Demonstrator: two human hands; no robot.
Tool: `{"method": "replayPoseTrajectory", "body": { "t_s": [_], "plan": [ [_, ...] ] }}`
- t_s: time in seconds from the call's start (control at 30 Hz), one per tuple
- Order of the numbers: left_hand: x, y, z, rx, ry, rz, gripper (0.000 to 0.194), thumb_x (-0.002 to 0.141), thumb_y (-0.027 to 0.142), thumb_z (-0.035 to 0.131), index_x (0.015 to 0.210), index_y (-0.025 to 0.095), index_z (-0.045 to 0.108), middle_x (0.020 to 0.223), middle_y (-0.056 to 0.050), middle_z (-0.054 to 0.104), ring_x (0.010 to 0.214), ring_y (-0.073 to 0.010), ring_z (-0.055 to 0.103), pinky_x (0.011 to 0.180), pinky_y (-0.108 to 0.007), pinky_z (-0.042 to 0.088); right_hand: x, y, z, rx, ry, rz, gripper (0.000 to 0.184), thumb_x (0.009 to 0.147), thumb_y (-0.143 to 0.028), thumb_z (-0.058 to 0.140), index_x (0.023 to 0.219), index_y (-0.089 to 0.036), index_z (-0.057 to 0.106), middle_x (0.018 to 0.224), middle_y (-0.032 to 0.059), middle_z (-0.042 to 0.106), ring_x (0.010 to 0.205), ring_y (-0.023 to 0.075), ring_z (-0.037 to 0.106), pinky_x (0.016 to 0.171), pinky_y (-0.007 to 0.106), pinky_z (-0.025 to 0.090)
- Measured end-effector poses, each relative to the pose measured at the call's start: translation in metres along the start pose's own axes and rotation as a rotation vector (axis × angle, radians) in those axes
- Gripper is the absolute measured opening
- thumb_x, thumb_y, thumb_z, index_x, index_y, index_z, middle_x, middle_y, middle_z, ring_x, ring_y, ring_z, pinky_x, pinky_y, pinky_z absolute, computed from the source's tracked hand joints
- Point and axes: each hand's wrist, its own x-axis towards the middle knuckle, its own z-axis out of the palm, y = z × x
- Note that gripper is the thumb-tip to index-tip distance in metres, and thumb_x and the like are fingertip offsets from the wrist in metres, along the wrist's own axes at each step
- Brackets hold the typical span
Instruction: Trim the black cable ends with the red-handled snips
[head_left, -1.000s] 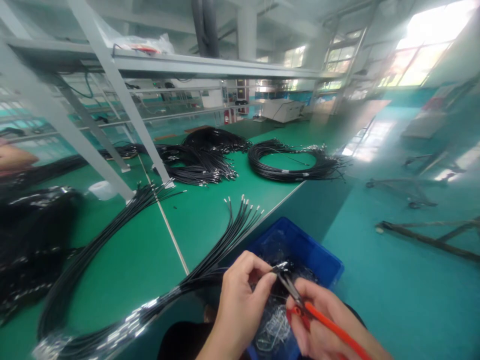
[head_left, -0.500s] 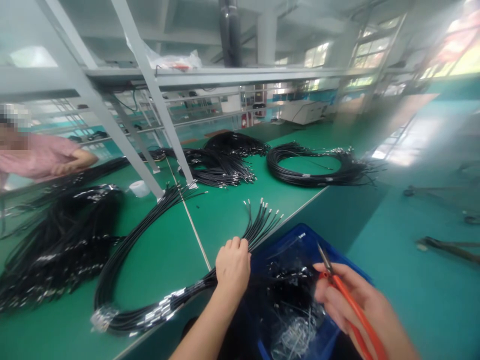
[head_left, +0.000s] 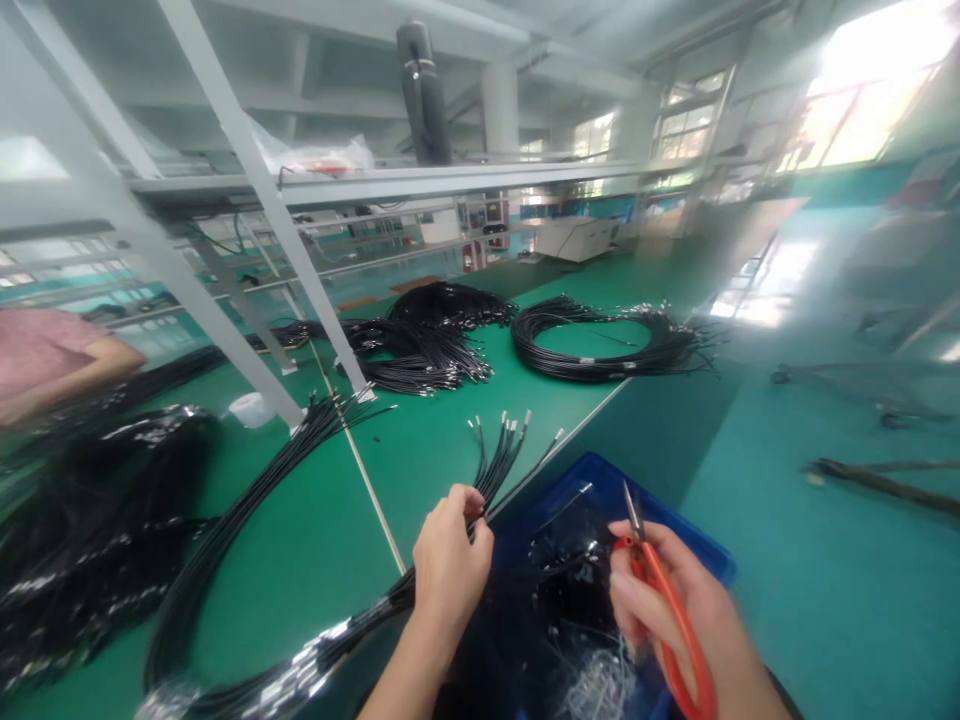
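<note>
My left hand (head_left: 450, 560) is closed around a bundle of black cables (head_left: 330, 650), close to its free ends. Several silver-tipped ends (head_left: 502, 460) fan out beyond the fingers, with one cable splayed off to the right. From there the bundle curves left over the green table, and shiny silvery wraps show low on it. Red-handled scissors (head_left: 686, 635) rest in my right hand (head_left: 720, 610), blades pointing up and slightly parted. That hand is over a blue bin (head_left: 592, 470) holding dark scraps and clear plastic strips (head_left: 600, 685).
More black cables lie in a heap (head_left: 105, 530) at left and in a coil (head_left: 585, 370) farther back. Metal shelf posts (head_left: 277, 220) rise from the green table (head_left: 420, 450), near a white roll (head_left: 251, 410). A person in a pink top (head_left: 45, 350) is at far left.
The view has shifted slightly. My left thumb and index finger have lifted apart from the fist-like grip, and one cable end has separated to the right. The scissors stay in my right hand.
</note>
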Motion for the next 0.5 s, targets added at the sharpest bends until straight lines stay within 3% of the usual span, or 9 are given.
{"method": "replayPoseTrajectory", "body": {
  "t_s": [0.2, 0.3, 0.37, 0.5],
  "plan": [
    [-0.015, 0.046, -0.016, -0.478, -0.097, 0.224, 0.012, 0.086, 0.017, 0.049, 0.096, 0.023, 0.054, 0.089, 0.0, 0.063, 0.085, -0.014, 0.06, 0.076, -0.023, 0.045, -0.002, 0.003, 0.004, 0.071, 0.031, 0.0, 0.038, 0.065, -0.03, 0.076, 0.095, -0.022, 0.055, 0.06, -0.0052, 0.058, 0.037, 0.0069, 0.048, 0.036, 0.018, 0.037],
    [-0.026, 0.058, -0.016, -0.551, -0.107, 0.348, 0.017, 0.088, 0.015, 0.047, 0.097, 0.022, 0.06, 0.094, -0.004, 0.061, 0.085, -0.015, 0.059, 0.076, -0.024, 0.045, -0.006, 0.0, 0.005, 0.051, 0.03, 0.012, 0.035, 0.069, -0.028, 0.074, 0.097, -0.022, 0.054, 0.061, -0.006, 0.057, 0.042, 0.0071, 0.049, 0.04, 0.019, 0.039],
    [-0.03, 0.06, -0.015, -0.587, -0.119, 0.332, 0.018, 0.088, 0.015, 0.048, 0.096, 0.022, 0.063, 0.092, -0.004, 0.061, 0.083, -0.015, 0.06, 0.073, -0.024, 0.046, -0.009, -0.003, 0.007, 0.043, 0.037, 0.001, 0.034, 0.069, -0.027, 0.073, 0.097, -0.022, 0.054, 0.06, -0.0064, 0.057, 0.042, 0.0071, 0.048, 0.042, 0.019, 0.039],
    [-0.034, 0.058, -0.014, -0.681, -0.195, 0.17, 0.013, 0.085, 0.018, 0.054, 0.089, 0.022, 0.065, 0.083, -0.002, 0.065, 0.077, -0.0158, 0.061, 0.069, -0.024, 0.046, -0.012, -0.007, 0.012, 0.075, 0.124, -0.052, 0.037, 0.065, -0.028, 0.076, 0.097, -0.023, 0.056, 0.069, -0.003, 0.064, 0.049, 0.0098, 0.053, 0.045, 0.021, 0.043]
  ]
}}
